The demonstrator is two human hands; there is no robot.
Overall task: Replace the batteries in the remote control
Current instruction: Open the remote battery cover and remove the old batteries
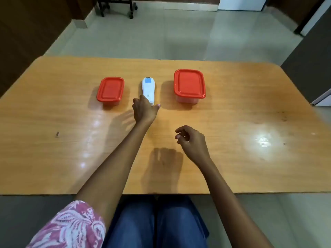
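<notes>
A white remote control point(148, 89) with a blue label at its far end lies lengthwise in the middle of the wooden table point(53, 108). My left hand point(144, 110) reaches over its near end, fingers curled around the left side and thumb at the right side, touching it. My right hand point(190, 140) hovers over the table nearer to me, fingers loosely curled and holding nothing. No batteries are visible.
A small red-lidded container point(110, 90) stands left of the remote and a larger red-lidded container point(189, 85) stands to its right. The table's near edge runs just above my knees. A tiled floor and a wheeled stand lie beyond the far edge.
</notes>
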